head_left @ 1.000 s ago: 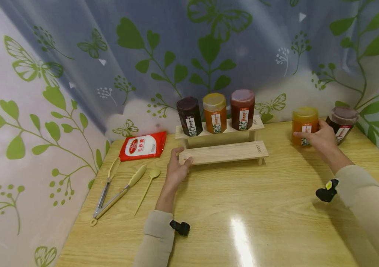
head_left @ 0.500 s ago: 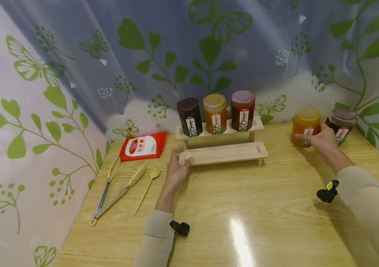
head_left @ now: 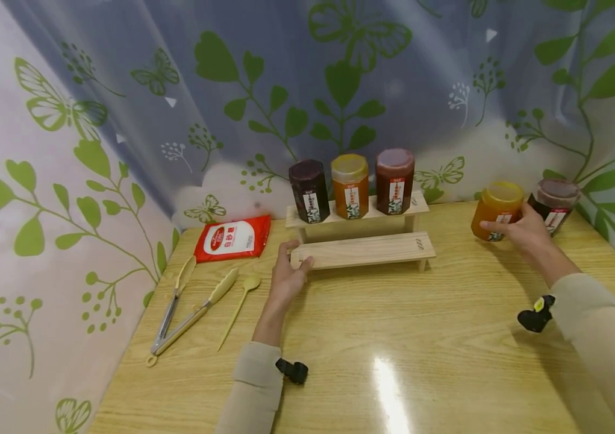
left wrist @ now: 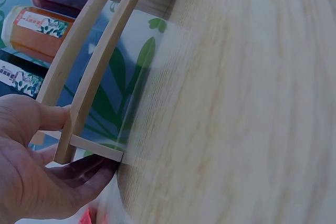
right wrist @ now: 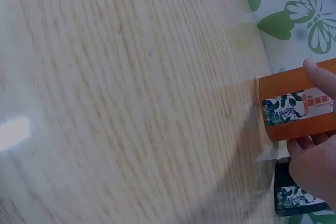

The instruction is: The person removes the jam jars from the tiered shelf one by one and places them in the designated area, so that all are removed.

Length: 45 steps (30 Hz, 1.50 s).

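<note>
My left hand (head_left: 287,278) grips the left end of the lower step of a two-step wooden rack (head_left: 367,250), with the thumb on top. In the left wrist view the thumb and fingers curl round that end (left wrist: 65,148). At the right, my right hand (head_left: 532,235) holds an orange jar (head_left: 485,218) with a yellow lid, its thumb across the label. The jar leans to the right, and I cannot tell whether its base touches the table. Close beside that hand stands a dark jar (head_left: 556,196), partly hidden by it.
On the rack's upper step stand a dark purple jar (head_left: 309,193), an amber jar (head_left: 350,190) and a red jar (head_left: 394,184). A red and white packet (head_left: 231,238), tongs (head_left: 188,322) and a yellow spoon (head_left: 250,282) lie on the left. A patterned curtain (head_left: 264,120) borders the table.
The orange jar has tipped from upright toward the right in my right hand, shifting slightly. My left hand keeps its grip on the rack, which stays in place.
</note>
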Available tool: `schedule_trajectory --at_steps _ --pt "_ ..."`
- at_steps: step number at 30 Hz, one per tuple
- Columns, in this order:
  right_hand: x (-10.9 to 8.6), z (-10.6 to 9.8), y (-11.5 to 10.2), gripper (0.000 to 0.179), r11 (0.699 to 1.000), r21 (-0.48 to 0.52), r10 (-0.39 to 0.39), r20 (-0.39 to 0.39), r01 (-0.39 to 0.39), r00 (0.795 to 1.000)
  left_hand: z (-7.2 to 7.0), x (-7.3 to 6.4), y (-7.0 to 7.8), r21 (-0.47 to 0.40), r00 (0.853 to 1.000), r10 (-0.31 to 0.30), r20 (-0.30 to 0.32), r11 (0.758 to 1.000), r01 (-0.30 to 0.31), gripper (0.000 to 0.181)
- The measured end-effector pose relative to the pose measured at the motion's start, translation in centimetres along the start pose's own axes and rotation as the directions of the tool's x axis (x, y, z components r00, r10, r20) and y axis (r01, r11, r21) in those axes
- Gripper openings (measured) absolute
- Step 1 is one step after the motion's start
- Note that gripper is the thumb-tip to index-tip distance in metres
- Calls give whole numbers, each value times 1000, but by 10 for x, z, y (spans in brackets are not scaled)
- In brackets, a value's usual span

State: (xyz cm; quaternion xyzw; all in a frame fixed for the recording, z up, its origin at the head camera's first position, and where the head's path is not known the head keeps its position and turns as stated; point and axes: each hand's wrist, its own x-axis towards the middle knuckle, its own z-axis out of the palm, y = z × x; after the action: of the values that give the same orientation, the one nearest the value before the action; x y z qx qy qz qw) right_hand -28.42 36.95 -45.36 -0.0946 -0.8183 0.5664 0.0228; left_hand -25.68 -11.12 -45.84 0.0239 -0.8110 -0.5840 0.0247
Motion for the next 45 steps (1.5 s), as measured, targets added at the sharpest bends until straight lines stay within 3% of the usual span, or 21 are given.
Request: schedule_trajectory --at_steps 6,18,24,34,39,45 --pt "1 -2 -7 108 1000 -19 -21 -8 20 1000 0 0 -2 -2 1000 -10 -5 1000 10 51" --pt "-2 -8 -28 98 998 -56 -35 -47 32 998 1 -1 -4 -2 1000 -6 1 1000 6 51" --pt "-4 -12 -41 99 999 37 -27 -62 29 998 1 -1 -3 4 1000 -1 -2 1000 1 51" --pt "-3 -19 -61 82 991 58 -117 -82 122 990 1 1 -2 11 1000 -15 1 1000 15 52" --pt "-8 -14 -73 72 982 96 -159 -51 163 986 0 2 -1 12 1000 -18 6 1000 18 52" --pt "-11 1 -83 62 951 207 -245 47 231 968 1 2 -1 12 1000 -12 5 1000 12 52"
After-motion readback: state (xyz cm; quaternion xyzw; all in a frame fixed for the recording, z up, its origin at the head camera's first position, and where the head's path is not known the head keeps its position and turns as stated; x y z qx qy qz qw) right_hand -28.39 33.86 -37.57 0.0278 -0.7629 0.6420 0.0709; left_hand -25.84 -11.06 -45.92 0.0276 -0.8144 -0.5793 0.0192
